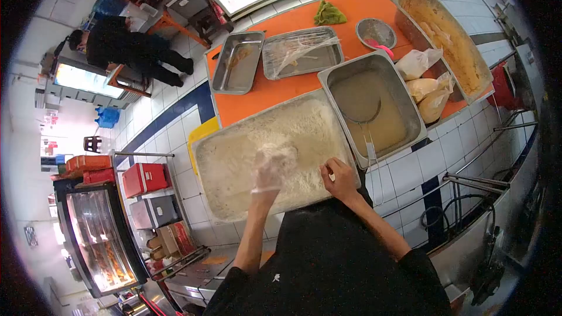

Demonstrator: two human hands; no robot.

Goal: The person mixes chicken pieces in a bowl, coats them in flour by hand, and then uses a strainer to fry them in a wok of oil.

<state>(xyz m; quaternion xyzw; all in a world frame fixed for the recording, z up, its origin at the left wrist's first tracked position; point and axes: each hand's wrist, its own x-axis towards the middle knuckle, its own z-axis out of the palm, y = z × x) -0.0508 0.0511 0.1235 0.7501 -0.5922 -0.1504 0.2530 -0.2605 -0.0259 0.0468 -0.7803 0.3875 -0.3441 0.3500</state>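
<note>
My left hand (270,167) wears a thin clear glove coated in flour. It is down in the flour of a large steel tray (206,146); what it holds, if anything, is hidden by flour. My right hand (338,177) is bare, its fingers curled over the near rim of the same tray. To the right stands a deep steel pan of pale batter (374,108) with a wire strainer handle (370,143) resting in it.
On the orange counter (363,6) lie two shallow steel trays (237,61) (301,52), a round metal bowl (376,32), a green cloth (329,14), plastic bags (424,76) and a long crumb-filled tray (451,41). A person in black (132,50) stands far left. A glass display case (99,234) stands lower left.
</note>
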